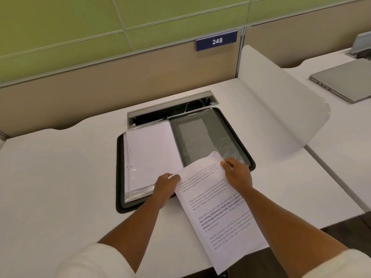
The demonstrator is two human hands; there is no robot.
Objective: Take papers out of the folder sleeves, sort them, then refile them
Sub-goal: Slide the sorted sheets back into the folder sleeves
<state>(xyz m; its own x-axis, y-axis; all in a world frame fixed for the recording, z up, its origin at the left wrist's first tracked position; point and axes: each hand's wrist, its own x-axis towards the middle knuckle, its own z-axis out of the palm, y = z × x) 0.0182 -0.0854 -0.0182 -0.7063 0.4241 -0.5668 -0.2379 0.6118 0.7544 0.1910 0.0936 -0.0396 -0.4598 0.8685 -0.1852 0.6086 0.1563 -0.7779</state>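
Removal step: left hand (165, 186) and right hand (236, 173) pinch white printed paper sheet (218, 213) above open black zip folder (234, 129); next, probably set aside for sorting.

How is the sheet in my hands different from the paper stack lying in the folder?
The printed sheet is one page, held up by the left hand and right hand; the paper stack is many pages lying flat on the left half of the open folder. The sheet shows printed text, while the stack's top face looks blank. The sheet is turned at an angle and overhangs the desk edge; the stack sits square in the folder. Both are white with punched holes.
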